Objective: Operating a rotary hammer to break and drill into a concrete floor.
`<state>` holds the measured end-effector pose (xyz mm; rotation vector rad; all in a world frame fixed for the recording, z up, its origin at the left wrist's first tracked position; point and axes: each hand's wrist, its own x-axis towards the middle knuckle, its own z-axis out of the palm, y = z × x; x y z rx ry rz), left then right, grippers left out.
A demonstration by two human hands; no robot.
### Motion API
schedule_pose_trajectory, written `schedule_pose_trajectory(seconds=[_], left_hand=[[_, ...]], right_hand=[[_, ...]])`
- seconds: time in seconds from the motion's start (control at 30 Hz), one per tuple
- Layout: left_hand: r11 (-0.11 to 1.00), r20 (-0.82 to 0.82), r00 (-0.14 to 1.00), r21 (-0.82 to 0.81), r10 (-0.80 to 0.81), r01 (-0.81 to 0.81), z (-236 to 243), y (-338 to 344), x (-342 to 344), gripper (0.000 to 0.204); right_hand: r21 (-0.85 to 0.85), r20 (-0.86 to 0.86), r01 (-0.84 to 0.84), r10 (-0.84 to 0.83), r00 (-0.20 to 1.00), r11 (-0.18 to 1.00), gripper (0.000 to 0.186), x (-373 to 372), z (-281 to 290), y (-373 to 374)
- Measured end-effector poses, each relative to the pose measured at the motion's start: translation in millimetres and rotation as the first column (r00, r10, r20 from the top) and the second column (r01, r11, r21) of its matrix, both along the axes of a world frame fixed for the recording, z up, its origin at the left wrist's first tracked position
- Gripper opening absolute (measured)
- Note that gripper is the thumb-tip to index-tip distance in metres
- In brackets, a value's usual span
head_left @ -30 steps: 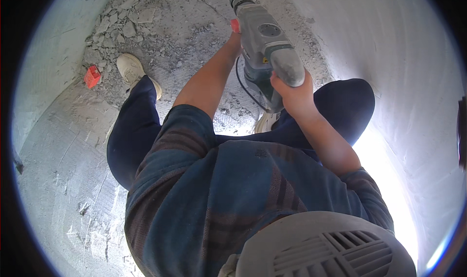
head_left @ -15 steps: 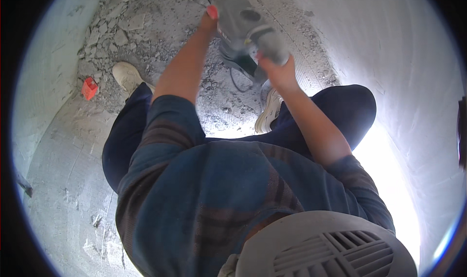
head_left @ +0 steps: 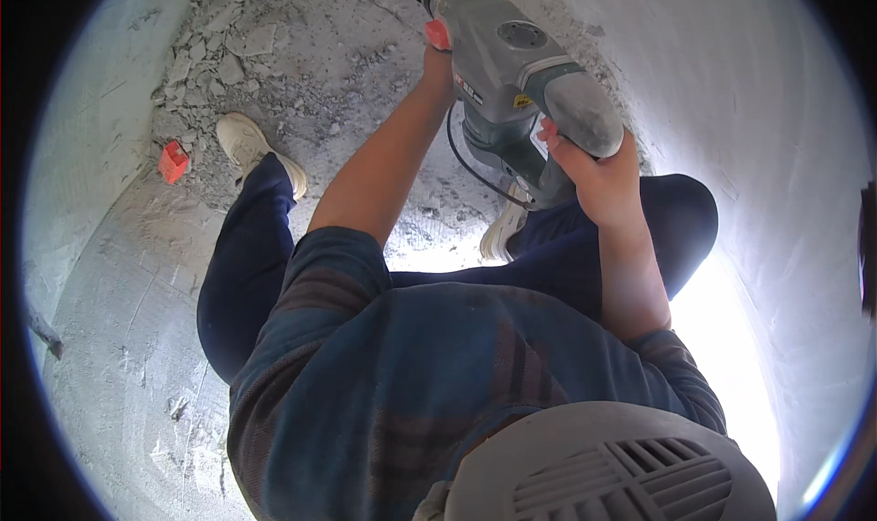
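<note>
A dusty grey-green rotary hammer is held out before me, slanting from the far middle down to the right. Its chuck end is cut by the top edge of the view, so any bit is out of sight. My left hand is closed on the left side of its front part, with most fingers hidden beneath the body. Around the rear handle, my right hand is wrapped, the thumb side showing. A black power cord loops below the tool, beside my right knee.
Broken rubble covers the floor at the far left. A small red box-like piece lies beside my left shoe. Pale walls close in on the left and the right. Bright light glares behind my right leg.
Both hands have carried the rotary hammer to the right and nearer, and it looks larger and sharper now. My right forearm has become more upright, and the cord shows more plainly.
</note>
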<state>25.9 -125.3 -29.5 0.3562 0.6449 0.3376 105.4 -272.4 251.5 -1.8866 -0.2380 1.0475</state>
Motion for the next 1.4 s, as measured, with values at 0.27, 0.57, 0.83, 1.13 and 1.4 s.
schedule_pose_trajectory(seconds=[0.27, 0.57, 0.83, 1.13, 1.4], left_hand=[[0.986, -0.186, 0.976, 0.092, -0.117, 0.136, 22, -46, -11, 0.050], [0.968, -0.061, 0.991, -0.211, 0.122, -0.132, 68, -62, 14, 0.041], [0.923, 0.155, 0.959, -0.345, 0.238, -0.173, 103, -34, 42, 0.040], [0.897, 0.240, 0.940, -0.426, 0.241, -0.121, 116, -1, 59, 0.038], [0.912, 0.159, 0.977, -0.404, 0.144, -0.068, 90, 18, 61, 0.036]], right_hand=[[0.029, -0.088, -0.001, 0.004, 0.996, 1.000, 0.030, 9, 40, -36], [-0.147, 0.022, -0.089, 0.094, 0.995, 0.985, 0.035, 6, 73, -3], [-0.254, 0.220, -0.320, 0.376, 0.900, 0.913, 0.038, 43, 109, 87], [-0.315, 0.279, -0.346, 0.435, 0.856, 0.884, 0.034, 26, 144, 180], [-0.373, 0.222, -0.358, 0.457, 0.861, 0.856, 0.037, 49, 123, 190]])
